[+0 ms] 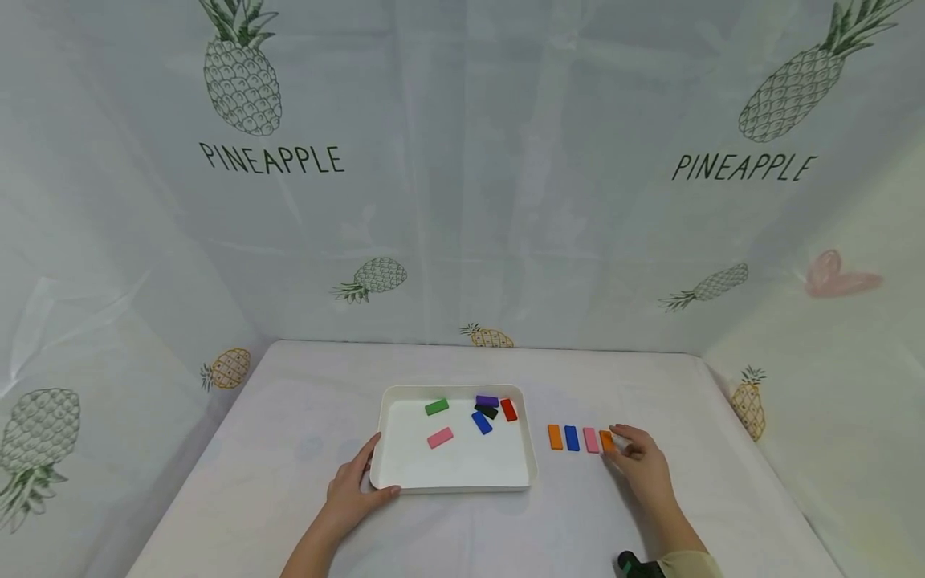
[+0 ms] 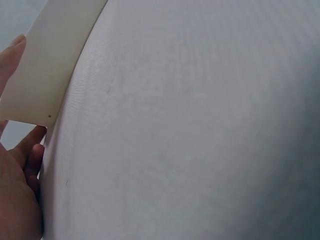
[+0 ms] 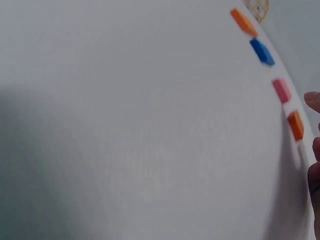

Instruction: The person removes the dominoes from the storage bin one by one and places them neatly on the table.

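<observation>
- Principally, the right-end orange block [image 1: 608, 441] stands last in a row on the white-covered table [image 1: 462, 534], just beside a pink block [image 1: 591, 440] and well to the right of the tray.
- Its long axis runs roughly front to back, with a slight lean, close to parallel with its neighbours.
- The right hand [image 1: 641, 466] is the nearer hand by far; its thumb and fingertips come in from the right and near side, about the two ends of this block.
- Grip, right: the fingers are bent, with a small gap between thumb and fingertip. The right wrist view cuts off most of the hand, so whether the block is pinched or merely touched cannot be told.
- Leftward along the row follow a blue block [image 1: 572, 438] and the left-end orange block [image 1: 555, 437], narrowly spaced, none seen touching.
- Further left sits the rectangular white tray [image 1: 462, 478], its long side across the table.
- Grip, left: the left hand [image 1: 350, 491] holds the tray's near left corner, thumb on the near side and forefinger along the left wall, spread moderately wide around it.
- Inside the tray lie a green block [image 1: 437, 407], a pink one, a purple block [image 1: 487, 400], a black block [image 1: 487, 411] against the purple, a second blue one and a red block [image 1: 509, 409], at mixed angles.
- Behind the table hangs pineapple-print cloth [image 1: 491, 209].
</observation>
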{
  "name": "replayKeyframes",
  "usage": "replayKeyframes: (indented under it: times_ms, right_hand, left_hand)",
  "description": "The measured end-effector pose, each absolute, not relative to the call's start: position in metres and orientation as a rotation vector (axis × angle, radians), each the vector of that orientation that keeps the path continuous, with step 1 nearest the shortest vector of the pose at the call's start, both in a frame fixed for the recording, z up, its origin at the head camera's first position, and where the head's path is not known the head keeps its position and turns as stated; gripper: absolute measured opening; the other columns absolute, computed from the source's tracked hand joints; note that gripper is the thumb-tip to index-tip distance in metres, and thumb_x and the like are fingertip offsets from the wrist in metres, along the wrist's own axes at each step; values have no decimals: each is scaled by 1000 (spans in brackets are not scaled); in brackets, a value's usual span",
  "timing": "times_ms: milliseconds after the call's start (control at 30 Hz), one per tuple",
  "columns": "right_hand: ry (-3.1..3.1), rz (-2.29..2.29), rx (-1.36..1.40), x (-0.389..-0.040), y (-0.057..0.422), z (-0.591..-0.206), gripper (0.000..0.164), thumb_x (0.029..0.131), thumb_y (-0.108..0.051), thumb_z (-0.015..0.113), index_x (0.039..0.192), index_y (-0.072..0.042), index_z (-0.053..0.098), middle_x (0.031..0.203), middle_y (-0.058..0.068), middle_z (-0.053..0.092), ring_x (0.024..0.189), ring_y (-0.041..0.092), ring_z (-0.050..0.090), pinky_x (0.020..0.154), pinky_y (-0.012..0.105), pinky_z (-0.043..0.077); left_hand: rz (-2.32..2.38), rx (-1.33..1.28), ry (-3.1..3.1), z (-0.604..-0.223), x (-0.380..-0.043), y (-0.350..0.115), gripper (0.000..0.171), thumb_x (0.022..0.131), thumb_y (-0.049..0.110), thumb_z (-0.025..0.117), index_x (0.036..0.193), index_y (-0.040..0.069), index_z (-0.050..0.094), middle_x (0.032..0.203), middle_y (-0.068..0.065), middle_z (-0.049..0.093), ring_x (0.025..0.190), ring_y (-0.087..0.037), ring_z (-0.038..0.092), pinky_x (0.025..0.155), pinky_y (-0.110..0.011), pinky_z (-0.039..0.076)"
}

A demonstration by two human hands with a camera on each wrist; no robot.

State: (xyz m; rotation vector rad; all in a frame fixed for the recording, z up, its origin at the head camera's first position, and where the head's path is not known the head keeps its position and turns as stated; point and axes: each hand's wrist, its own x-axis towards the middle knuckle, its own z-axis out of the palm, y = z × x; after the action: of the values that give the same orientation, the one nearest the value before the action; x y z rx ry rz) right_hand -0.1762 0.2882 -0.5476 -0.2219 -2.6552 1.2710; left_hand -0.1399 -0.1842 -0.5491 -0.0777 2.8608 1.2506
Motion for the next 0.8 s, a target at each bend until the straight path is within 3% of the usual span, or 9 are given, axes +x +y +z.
replayKeyframes:
  times_ms: [333,800]
  right_hand:
    - [-2523,1548,-75,-176,219,-525,31,74,-10,73,104,-13,65,85,9,59,74,18,51,57,23,43]
    - [-2608,1703,94,-171,143,-504,35,72,-14,75,105,-14,65,100,8,60,79,18,53,69,23,46]
  left_hand:
    - [1260,-77,2869,-549,-139,-187,94,63,51,75,140,28,28,122,-2,49,110,-25,42,88,-57,24]
    - [1308,-90,2854,-549,-139,-184,94,62,50,76,140,29,29,123,-1,49,110,-24,42,89,-57,22]
